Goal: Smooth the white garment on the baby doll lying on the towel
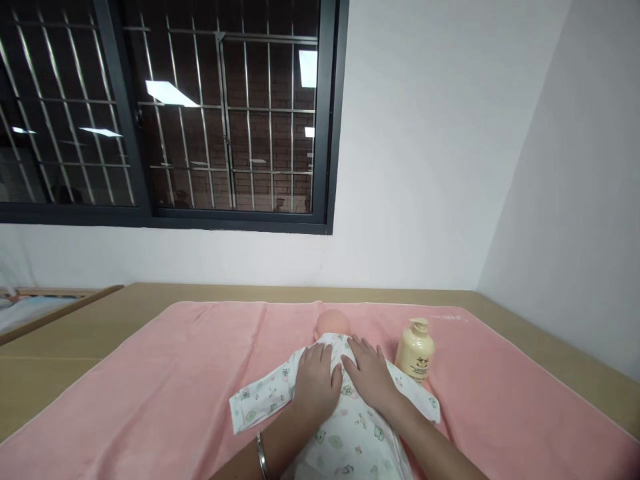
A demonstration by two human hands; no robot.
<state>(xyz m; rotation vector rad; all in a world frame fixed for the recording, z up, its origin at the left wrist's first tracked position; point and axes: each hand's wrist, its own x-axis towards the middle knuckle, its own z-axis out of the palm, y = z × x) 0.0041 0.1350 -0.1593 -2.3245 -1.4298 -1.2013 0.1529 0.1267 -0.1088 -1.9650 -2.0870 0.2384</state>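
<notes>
A baby doll point(332, 323) lies on a pink towel point(175, 373), dressed in a white patterned garment point(350, 433) with its sleeves spread to both sides. My left hand point(315, 381) rests flat on the doll's chest, fingers apart, with a silver bangle on the wrist. Beside it, my right hand point(369, 377) lies flat on the same garment. Neither hand grips anything. Only the top of the doll's head shows above my hands.
A cream pump bottle point(416, 350) stands upright on the towel just right of the doll. The towel covers a tan wooden table point(75, 333) set against a white wall, under a barred dark window point(170, 113).
</notes>
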